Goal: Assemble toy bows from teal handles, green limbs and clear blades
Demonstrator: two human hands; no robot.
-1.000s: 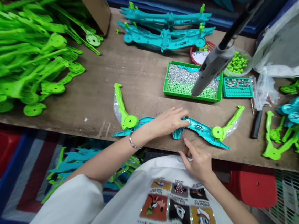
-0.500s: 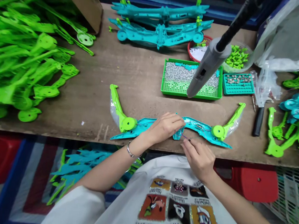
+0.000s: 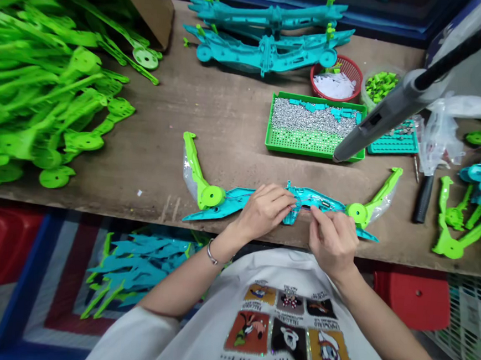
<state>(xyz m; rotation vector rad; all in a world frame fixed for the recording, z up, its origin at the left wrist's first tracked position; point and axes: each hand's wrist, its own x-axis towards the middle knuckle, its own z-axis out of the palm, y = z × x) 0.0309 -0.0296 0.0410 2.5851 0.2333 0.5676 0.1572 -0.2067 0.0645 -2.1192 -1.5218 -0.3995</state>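
Observation:
A teal bow-shaped plastic shell (image 3: 236,202) lies hollow side up at the table's front edge, a green limb (image 3: 195,171) at its left end and another green limb (image 3: 378,202) at its right. Thin wires run inside it. My left hand (image 3: 265,209) lies over the shell left of its middle, thumb and fingers closed on its centre; what sits under the fingertips is hidden. At the right half, my right hand (image 3: 333,240) is closed in a pinch on a thin reddish wire (image 3: 304,208) that stretches towards the left fingertips.
A green tray (image 3: 302,137) of small metal screws stands beyond the shell, below a hanging grey tool (image 3: 370,123). Left is a heap of green parts (image 3: 59,93); teal shells (image 3: 238,52) lie at the back. A black-handled tool (image 3: 422,200) and green parts (image 3: 452,246) lie right.
My right hand has moved up and to the right along the shell with the wire. My left hand stays at the shell's centre. The whole view has shifted slightly.

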